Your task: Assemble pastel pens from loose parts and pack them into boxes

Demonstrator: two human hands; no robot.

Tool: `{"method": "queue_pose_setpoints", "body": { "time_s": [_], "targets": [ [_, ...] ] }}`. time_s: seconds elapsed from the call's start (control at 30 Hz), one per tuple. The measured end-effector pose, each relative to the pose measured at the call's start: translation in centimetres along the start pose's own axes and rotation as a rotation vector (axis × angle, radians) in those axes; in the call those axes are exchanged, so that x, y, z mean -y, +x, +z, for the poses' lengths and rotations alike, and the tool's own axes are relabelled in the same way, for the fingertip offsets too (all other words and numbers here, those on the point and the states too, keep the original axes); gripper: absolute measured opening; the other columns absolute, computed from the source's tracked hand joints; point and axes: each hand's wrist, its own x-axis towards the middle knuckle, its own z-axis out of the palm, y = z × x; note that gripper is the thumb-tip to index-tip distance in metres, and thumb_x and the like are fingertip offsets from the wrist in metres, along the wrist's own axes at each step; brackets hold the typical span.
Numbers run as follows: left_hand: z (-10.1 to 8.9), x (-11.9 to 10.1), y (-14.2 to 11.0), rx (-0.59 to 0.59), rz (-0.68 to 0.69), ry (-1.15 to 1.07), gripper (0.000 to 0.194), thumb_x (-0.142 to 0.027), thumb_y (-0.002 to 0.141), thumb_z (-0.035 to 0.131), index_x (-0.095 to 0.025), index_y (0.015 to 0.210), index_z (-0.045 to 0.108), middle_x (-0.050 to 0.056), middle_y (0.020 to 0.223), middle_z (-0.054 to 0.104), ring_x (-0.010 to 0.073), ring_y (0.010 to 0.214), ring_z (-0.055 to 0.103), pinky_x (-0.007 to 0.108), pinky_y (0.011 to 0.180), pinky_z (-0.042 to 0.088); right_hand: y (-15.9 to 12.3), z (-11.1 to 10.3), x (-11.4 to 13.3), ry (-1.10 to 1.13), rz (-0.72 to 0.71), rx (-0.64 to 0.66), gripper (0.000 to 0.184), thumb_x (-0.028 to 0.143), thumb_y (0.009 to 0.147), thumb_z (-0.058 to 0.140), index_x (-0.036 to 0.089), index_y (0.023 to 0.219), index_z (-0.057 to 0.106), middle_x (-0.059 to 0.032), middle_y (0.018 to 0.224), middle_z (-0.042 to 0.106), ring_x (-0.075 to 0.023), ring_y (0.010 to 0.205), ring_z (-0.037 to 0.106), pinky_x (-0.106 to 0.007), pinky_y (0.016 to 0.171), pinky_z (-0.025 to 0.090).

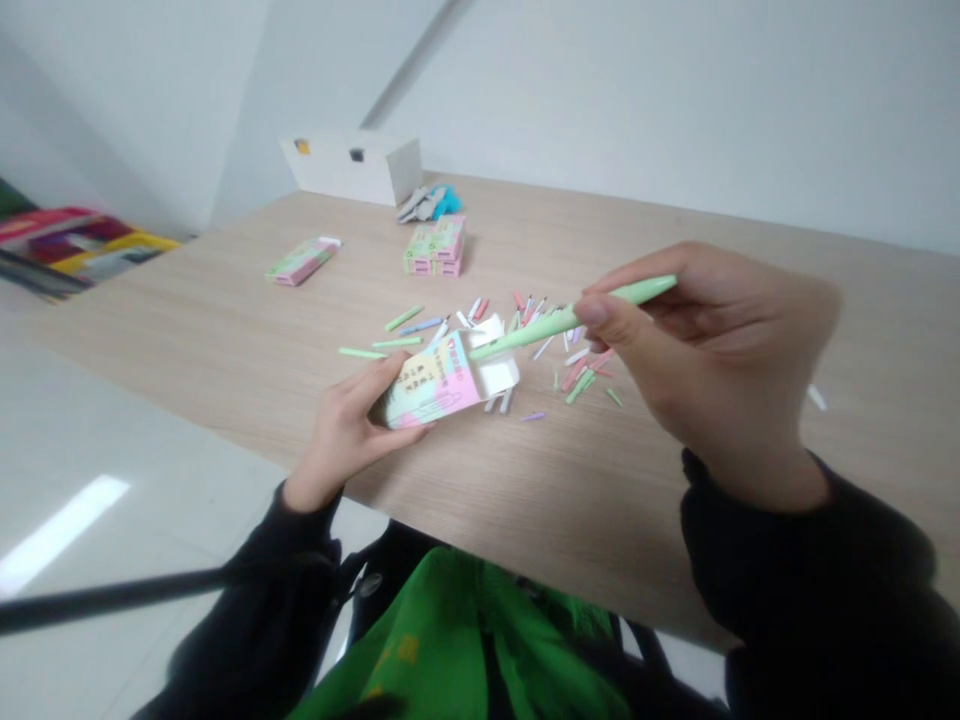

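Wrapped around a small pastel carton is my left hand, tilting it so its open flaps face right. A light green pen is pinched between the thumb and fingers of my right hand. One end of the pen reaches into the carton's mouth; how deep it goes I cannot tell. Behind and below the carton lie loose pens, caps and pen parts in green, pink, white and purple. Several green pieces rest just beyond my left hand.
Stacked pastel cartons stand farther back on the wooden table. Another carton lies to their left. A white box and a grey and blue glove-like bundle are near the wall. A small white piece lies at the right.
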Motion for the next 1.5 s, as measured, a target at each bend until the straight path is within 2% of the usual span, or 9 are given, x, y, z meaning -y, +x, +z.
{"method": "queue_pose_setpoints", "body": {
  "time_s": [0.17, 0.37, 0.57, 0.7, 0.83, 1.03, 1.17, 1.3, 1.5],
  "targets": [
    [0.0, -0.9, 0.0, 0.009, 0.022, -0.102, 0.063, -0.046, 0.082, 0.078, -0.022, 0.137, 0.060, 0.012, 0.131, 0.072, 0.0320, 0.113, 0.072, 0.045, 0.095, 0.061, 0.1, 1.8, -1.6, 0.045, 0.033, 0.203, 0.009, 0.032, 0.088, 0.076, 0.023, 0.088, 0.077, 0.0015, 0.078, 0.073, -0.0127, 0.066, 0.063, -0.027, 0.060, 0.052],
    [1.1, -0.7, -0.6, -0.029, 0.003, -0.181, 0.070, -0.044, 0.079, 0.082, -0.022, 0.141, 0.058, 0.015, 0.134, 0.070, 0.0335, 0.119, 0.069, 0.050, 0.101, 0.059, 0.5, 3.3, -2.9, -0.001, -0.085, 0.512, 0.034, 0.041, 0.098, 0.062, 0.025, 0.127, 0.071, -0.0039, 0.108, 0.074, -0.0172, 0.090, 0.064, -0.034, 0.085, 0.053],
    [2.2, -0.8, -1.0, -0.069, -0.010, -0.218, 0.072, -0.046, 0.077, 0.083, -0.022, 0.141, 0.059, 0.014, 0.132, 0.071, 0.0336, 0.117, 0.071, 0.049, 0.099, 0.060, 0.1, 4.1, -2.8, 0.025, -0.088, 0.437, 0.016, 0.027, 0.096, 0.064, 0.022, 0.091, 0.078, -0.0032, 0.092, 0.069, -0.0185, 0.091, 0.064, -0.035, 0.087, 0.051],
    [2.4, -0.8, -1.3, -0.095, -0.004, -0.188, 0.072, -0.048, 0.079, 0.081, -0.023, 0.142, 0.056, 0.014, 0.130, 0.072, 0.0330, 0.115, 0.071, 0.048, 0.096, 0.060, 0.1, 4.0, -2.3, -0.014, -0.038, 0.408, 0.018, 0.019, 0.088, 0.068, 0.021, 0.105, 0.074, -0.0038, 0.097, 0.071, -0.0182, 0.086, 0.064, -0.036, 0.084, 0.052],
    [0.9, 0.1, -1.5, -0.131, -0.077, -0.076, 0.069, -0.049, 0.080, 0.080, -0.023, 0.140, 0.057, 0.013, 0.129, 0.071, 0.0321, 0.111, 0.071, 0.045, 0.091, 0.060, -0.1, 3.0, -1.9, -0.077, -0.080, 0.405, 0.026, 0.019, 0.087, 0.066, 0.020, 0.113, 0.069, -0.0068, 0.107, 0.069, -0.0200, 0.091, 0.063, -0.037, 0.084, 0.053],
    [-4.0, 6.5, -1.3, -0.177, -0.450, 0.269, 0.067, -0.055, 0.082, 0.074, -0.013, 0.132, 0.061, 0.015, 0.115, 0.072, 0.0287, 0.095, 0.067, 0.037, 0.077, 0.051, -1.9, 0.7, -4.1, -0.137, 0.088, 0.413, 0.012, 0.022, 0.091, 0.062, 0.021, 0.099, 0.071, -0.0045, 0.095, 0.070, -0.0167, 0.080, 0.064, -0.033, 0.072, 0.052],
    [-6.5, 12.6, -1.0, -0.061, -0.696, 0.373, 0.053, -0.051, 0.084, 0.069, -0.011, 0.119, 0.066, 0.007, 0.098, 0.070, 0.0208, 0.082, 0.060, 0.028, 0.066, 0.040, -4.7, -0.2, -6.3, -0.141, 0.225, 0.516, 0.013, 0.025, 0.091, 0.060, 0.021, 0.097, 0.071, -0.0058, 0.095, 0.071, -0.0173, 0.079, 0.065, -0.033, 0.071, 0.053],
    [-6.7, 16.5, -1.0, 0.134, -0.739, 0.370, 0.064, -0.053, 0.088, 0.064, -0.012, 0.136, 0.057, 0.008, 0.115, 0.068, 0.0231, 0.096, 0.058, 0.029, 0.077, 0.041, -7.5, -0.6, -7.7, -0.142, 0.368, 0.530, 0.014, 0.028, 0.090, 0.059, 0.022, 0.093, 0.071, -0.0059, 0.088, 0.071, -0.0190, 0.076, 0.067, -0.034, 0.067, 0.054],
    [-5.0, 18.3, -1.7, 0.316, -0.634, 0.511, 0.076, -0.059, 0.091, 0.056, -0.007, 0.146, 0.049, 0.019, 0.131, 0.063, 0.0356, 0.115, 0.047, 0.047, 0.095, 0.035, -9.5, -1.1, -9.5, -0.170, 0.494, 0.517, 0.015, 0.030, 0.087, 0.059, 0.022, 0.092, 0.072, -0.0063, 0.082, 0.072, -0.0216, 0.075, 0.069, -0.034, 0.062, 0.055]
  ]
}}
